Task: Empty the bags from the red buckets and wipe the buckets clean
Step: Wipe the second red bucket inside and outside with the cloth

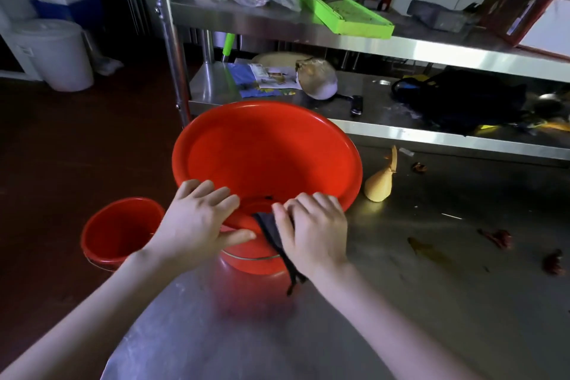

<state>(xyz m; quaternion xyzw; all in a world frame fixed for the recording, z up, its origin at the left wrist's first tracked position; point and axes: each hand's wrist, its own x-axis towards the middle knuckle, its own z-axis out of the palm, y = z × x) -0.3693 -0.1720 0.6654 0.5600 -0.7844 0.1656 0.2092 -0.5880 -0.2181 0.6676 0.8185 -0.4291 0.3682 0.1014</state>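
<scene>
Stainless steel table (401,302) fills the lower right of the view, with a two-tier steel shelf unit (370,43) behind it and dark red floor to the left. One large red bucket (265,157) stands on the table near its left edge, tilted so that its open mouth faces up and toward the camera; its axis leans from the base on the table toward the viewer. The left hand (197,222) is clamped on the near rim, fingers over the inside and thumb on the outer wall. The right hand (311,231) presses a dark cloth (273,233) against the same rim, just beside the left hand; the cloth's tail hangs down the outer wall. A second, smaller red bucket (120,233) stands upright on the floor, left of the table, mouth up. A tan pear-shaped gourd (378,185) lies on the table right of the large bucket.
</scene>
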